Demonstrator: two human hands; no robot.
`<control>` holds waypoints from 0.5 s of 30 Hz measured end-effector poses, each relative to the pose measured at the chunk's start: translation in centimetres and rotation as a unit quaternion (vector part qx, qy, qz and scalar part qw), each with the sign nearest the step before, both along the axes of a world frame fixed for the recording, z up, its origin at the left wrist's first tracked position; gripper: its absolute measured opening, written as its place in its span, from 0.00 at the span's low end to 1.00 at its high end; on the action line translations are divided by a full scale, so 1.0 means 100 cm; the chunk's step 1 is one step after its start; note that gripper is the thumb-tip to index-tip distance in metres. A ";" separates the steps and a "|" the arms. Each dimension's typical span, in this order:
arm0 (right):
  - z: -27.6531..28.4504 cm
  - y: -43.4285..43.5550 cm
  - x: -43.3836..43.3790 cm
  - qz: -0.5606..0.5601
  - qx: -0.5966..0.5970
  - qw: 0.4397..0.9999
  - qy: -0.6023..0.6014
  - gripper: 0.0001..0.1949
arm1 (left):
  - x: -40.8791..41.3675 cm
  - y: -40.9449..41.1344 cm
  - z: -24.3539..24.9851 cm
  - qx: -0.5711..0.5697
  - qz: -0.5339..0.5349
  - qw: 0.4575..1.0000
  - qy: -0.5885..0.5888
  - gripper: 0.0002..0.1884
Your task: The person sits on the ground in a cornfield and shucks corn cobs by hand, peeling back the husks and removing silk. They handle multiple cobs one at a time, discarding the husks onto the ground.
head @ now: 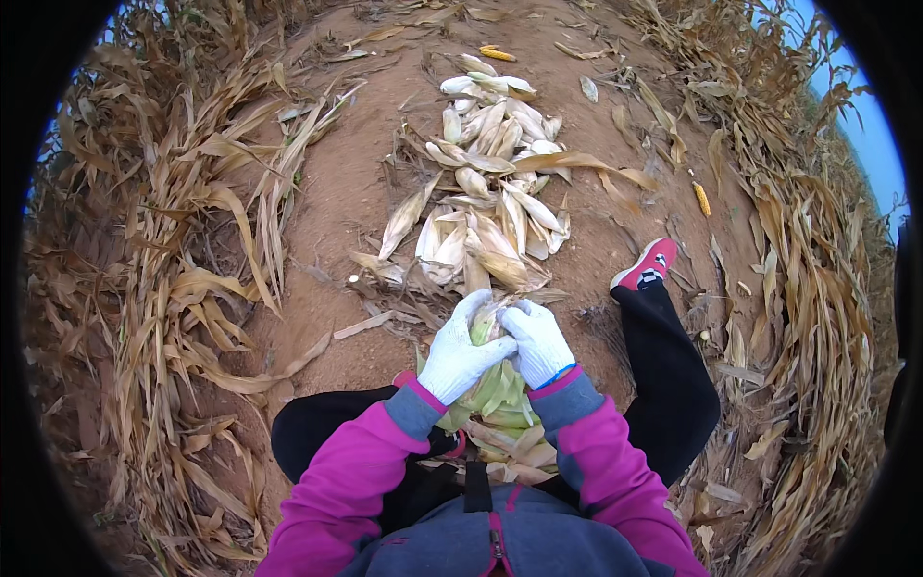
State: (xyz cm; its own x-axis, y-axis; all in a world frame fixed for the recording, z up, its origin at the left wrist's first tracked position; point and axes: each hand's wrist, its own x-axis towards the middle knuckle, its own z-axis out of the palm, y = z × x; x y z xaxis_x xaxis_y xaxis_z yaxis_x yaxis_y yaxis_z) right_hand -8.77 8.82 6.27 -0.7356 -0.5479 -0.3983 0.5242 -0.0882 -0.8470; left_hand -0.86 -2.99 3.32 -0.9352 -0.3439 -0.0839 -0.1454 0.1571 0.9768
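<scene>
Both my hands wear white knit gloves and meet at an ear of corn (487, 326) in a pale green husk. My left hand (463, 355) wraps around its near left side, thumb pointing across toward the right. At the ear's upper right, the curled fingers of my right hand (537, 340) pinch the husk near the tip. The gloves cover much of the ear, and its kernels cannot be made out. Loose green and tan husks (505, 404) lie below my wrists, between my legs. Just beyond my fingertips begins a pile of corn ears in dry husks (497, 137).
Two bare yellow cobs lie on the soil, one beyond the pile (497, 53) and another cob (701, 199) to the right. Dry cornstalks are heaped at left (216, 238) and right (800, 288). My right foot in a red shoe (647, 264) rests beside the pile.
</scene>
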 end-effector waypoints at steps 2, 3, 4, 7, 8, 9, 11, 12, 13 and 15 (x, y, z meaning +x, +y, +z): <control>-0.011 0.009 -0.007 0.038 -0.012 0.999 -0.025 0.09 | -0.001 0.000 0.002 0.080 -0.003 0.997 -0.012 0.43; -0.008 0.009 -0.009 0.058 -0.019 0.997 -0.037 0.09 | -0.001 -0.002 0.004 0.119 -0.003 0.993 -0.018 0.43; -0.004 0.011 -0.011 0.064 -0.006 0.998 0.006 0.09 | -0.002 -0.005 0.010 0.115 -0.022 0.993 -0.028 0.43; 0.007 0.015 -0.017 0.095 0.018 0.990 0.100 0.09 | -0.004 -0.005 0.007 0.012 -0.052 0.998 0.024 0.43; 0.002 0.015 -0.019 0.115 0.013 0.987 0.110 0.09 | -0.004 -0.005 0.004 0.041 -0.068 0.997 0.023 0.44; 0.002 0.015 -0.021 0.131 0.010 0.984 0.121 0.10 | -0.004 -0.003 0.008 0.008 -0.058 0.998 -0.009 0.44; 0.004 0.009 -0.016 0.102 0.037 0.980 0.164 0.11 | -0.003 0.002 0.020 -0.059 -0.038 0.995 -0.073 0.46; 0.001 0.006 -0.013 0.081 0.044 0.982 0.164 0.11 | -0.001 0.002 0.016 -0.146 -0.007 0.989 -0.028 0.46; -0.004 0.003 -0.010 0.060 0.051 0.983 0.164 0.11 | -0.001 0.003 0.015 -0.161 -0.001 0.986 -0.034 0.46; -0.020 -0.003 -0.005 0.012 0.012 0.991 0.132 0.12 | 0.000 0.002 0.014 -0.193 0.011 0.980 -0.047 0.46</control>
State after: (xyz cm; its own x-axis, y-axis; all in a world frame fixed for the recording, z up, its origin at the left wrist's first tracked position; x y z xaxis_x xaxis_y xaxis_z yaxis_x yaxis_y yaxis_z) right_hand -9.30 8.51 4.30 -0.8027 -0.5592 -0.2071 0.2865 -0.0571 -0.9564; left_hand -0.89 -2.77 4.74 -0.9213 -0.3877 -0.0293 -0.2403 0.5086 0.8268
